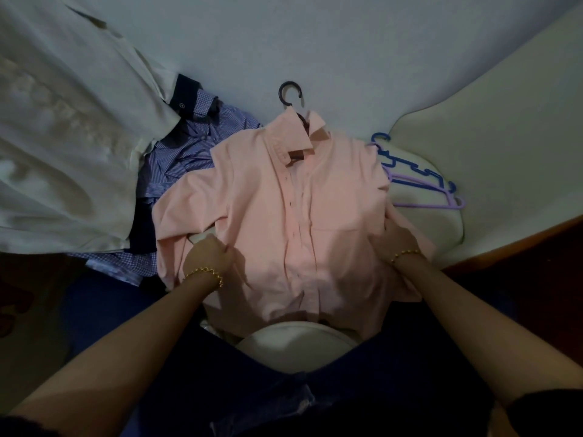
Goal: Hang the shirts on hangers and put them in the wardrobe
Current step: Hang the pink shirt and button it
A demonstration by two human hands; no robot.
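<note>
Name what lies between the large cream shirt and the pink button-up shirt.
In the head view, a crumpled blue striped shirt lies between them.

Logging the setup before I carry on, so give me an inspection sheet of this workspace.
Surface: pale sheet under the clothes.
Job's things: pink shirt lies on a dark hanger; striped shirts and white shirt unhung at left; spare hangers at right.
Clutter: nothing seen.
Grips: left hand pinches the pink shirt's side; right hand at its other side, fingers hidden.
Cables: nothing seen.
Surroundings: cream pillow at right; dim light.
</note>
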